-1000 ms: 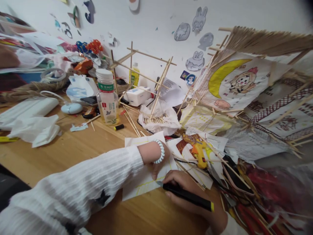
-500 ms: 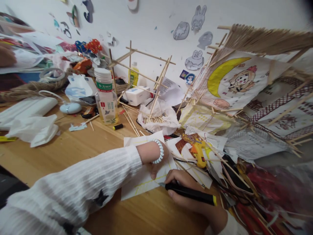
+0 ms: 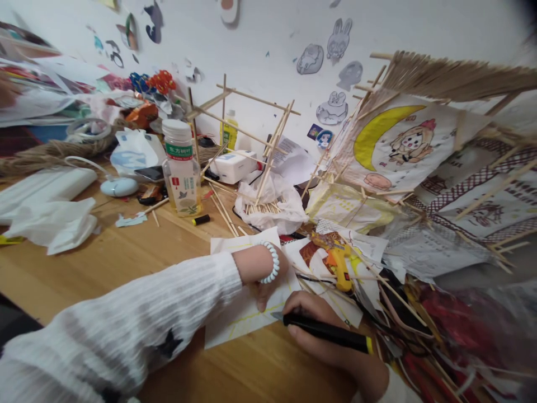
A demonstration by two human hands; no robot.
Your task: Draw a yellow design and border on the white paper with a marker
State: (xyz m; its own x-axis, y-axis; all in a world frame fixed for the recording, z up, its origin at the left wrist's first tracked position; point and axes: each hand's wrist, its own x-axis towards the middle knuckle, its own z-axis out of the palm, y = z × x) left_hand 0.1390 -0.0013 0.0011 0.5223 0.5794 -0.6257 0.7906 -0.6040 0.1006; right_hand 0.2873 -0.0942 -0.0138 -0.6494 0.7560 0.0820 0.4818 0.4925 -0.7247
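Observation:
In my right hand (image 3: 312,313) is a black highlighter (image 3: 331,334) with a yellow band at its end, gripped like a pen. Its tip touches, or hovers just above, the lower edge of a white sheet of paper (image 3: 239,319) marked with yellow lines. My left hand (image 3: 272,274) rests on that sheet, thumb stretched toward the lower edge; its other fingers are mostly hidden behind the wrist. A pale coiled band circles the left wrist. The highlighter's black cap (image 3: 201,220) lies on the table near a plastic drink bottle (image 3: 183,173).
A yellow glue gun (image 3: 342,266) lies among papers and sticks to the right. Behind stand a thin stick frame (image 3: 251,92) and a white bag of sticks (image 3: 272,207). A decorated stick structure (image 3: 394,140) rises at right. Another person's hand (image 3: 6,92) shows at far left.
The view has shifted slightly. My right hand and the highlighter stay almost in place at the sheet's lower edge, and my left hand remains on the paper.

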